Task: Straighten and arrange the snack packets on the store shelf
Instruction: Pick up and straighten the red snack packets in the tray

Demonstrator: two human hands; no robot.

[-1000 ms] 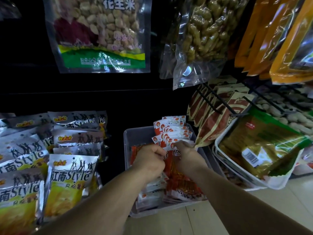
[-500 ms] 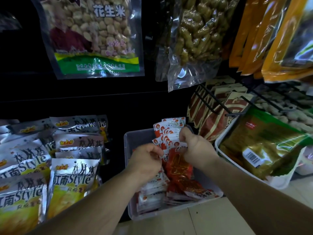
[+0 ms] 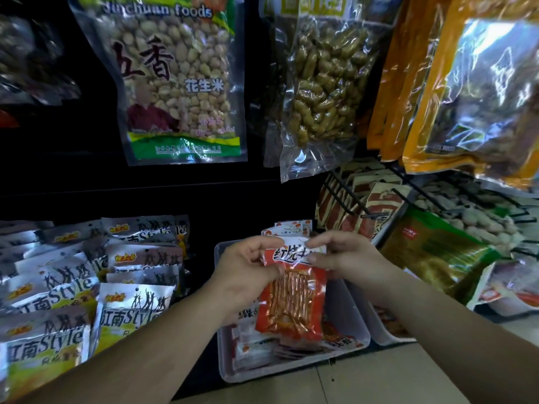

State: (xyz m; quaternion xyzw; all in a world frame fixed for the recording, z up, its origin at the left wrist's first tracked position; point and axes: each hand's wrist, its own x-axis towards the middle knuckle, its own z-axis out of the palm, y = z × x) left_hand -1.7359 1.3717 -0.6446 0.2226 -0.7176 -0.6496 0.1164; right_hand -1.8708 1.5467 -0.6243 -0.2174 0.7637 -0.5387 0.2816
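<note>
While left hand [image 3: 248, 266] and right hand [image 3: 347, 258] each pinch its top edge, red packet [image 3: 291, 304] hangs over clear bin [image 3: 291, 371] of packets; silver packets [image 3: 128, 313] left, peanut bags [image 3: 178, 83] above, tiled floor [image 3: 379, 383] below.

2 bare forearms, uncovered right to the near edge. Bare left grip [image 3: 248, 268], bare right grip [image 3: 354, 259]; slender fingers.
</note>
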